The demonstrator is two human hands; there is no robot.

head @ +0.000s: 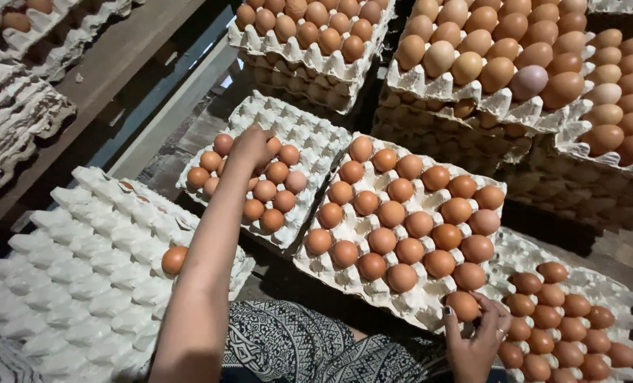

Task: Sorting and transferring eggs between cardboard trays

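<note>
The left hand (251,147) reached out over the half-filled egg tray (309,135), its fingers curled down onto a brown egg (274,145) in the back row; whether they had closed around it I could not tell, since the back of the hand hid the fingertips. The right hand (476,340) rested at the near corner of the full tray (423,301) in the middle, fingers closed around the corner egg (463,306) in a light grasp. A single egg (174,259) sat alone in the white tray (82,284) at the left, just beside the left forearm. Another partly filled tray (600,291) lay to the right, and stacks of filled trays (316,67) stood behind. A patterned cloth (295,347) covered the person's lap.
</note>
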